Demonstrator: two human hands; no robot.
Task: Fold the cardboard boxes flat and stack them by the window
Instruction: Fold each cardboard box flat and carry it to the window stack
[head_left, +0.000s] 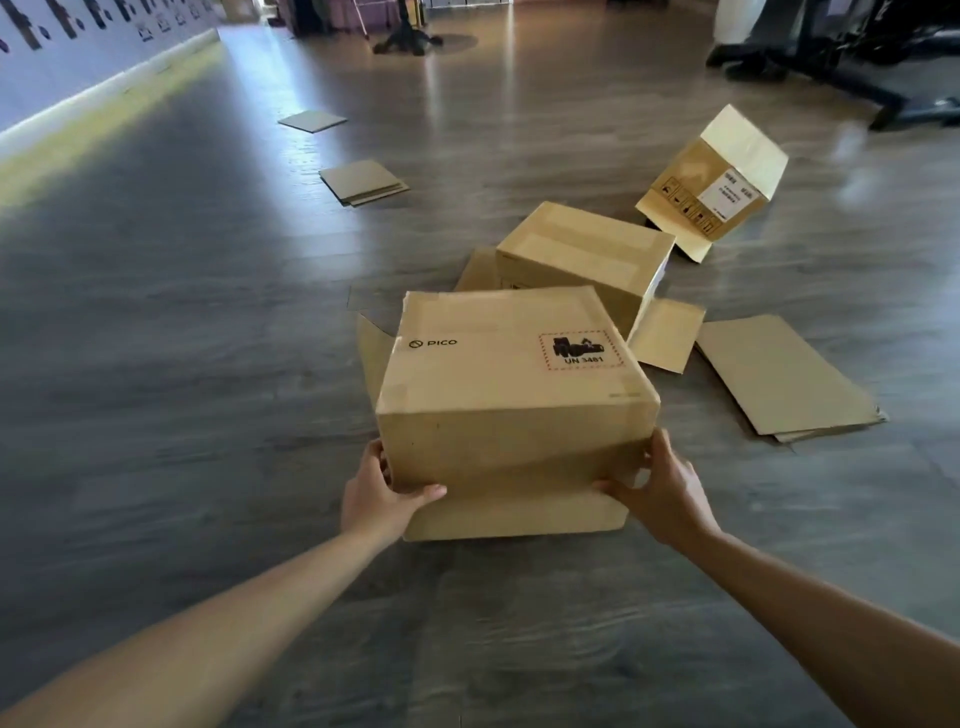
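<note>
The brown square cardboard box printed with a PICO logo and a UN 3481 label (514, 384) sits on the grey wood-plank floor (182, 364) at the centre of the view, still fully formed, with one flap splayed out toward the person and another sticking out at its 9 o'clock side. The left hand (382, 493) grasps the near lower left corner, thumb laid across the front face. The right hand (662, 493) grasps the near lower right corner, fingers curled round the edge.

The step in hand looks like taking up this box to collapse it. To do it well, lift or tip it so the taped face can be reached, free all flaps at both ends, then push two opposite corners toward each other so the walls fold along their existing creases rather than buckling.

At 12 o'clock lies a second closed brown cardboard box with tape across its top (582, 254); at 1 o'clock a tipped open brown box with a white label (717, 176). Flattened brown cardboard sheets (784, 379) lie at 3 o'clock, and a smaller stack of flat cardboard pieces (363, 182) at 11 o'clock, toward the light-coloured wall (78, 57). The window itself is not in view.
</note>
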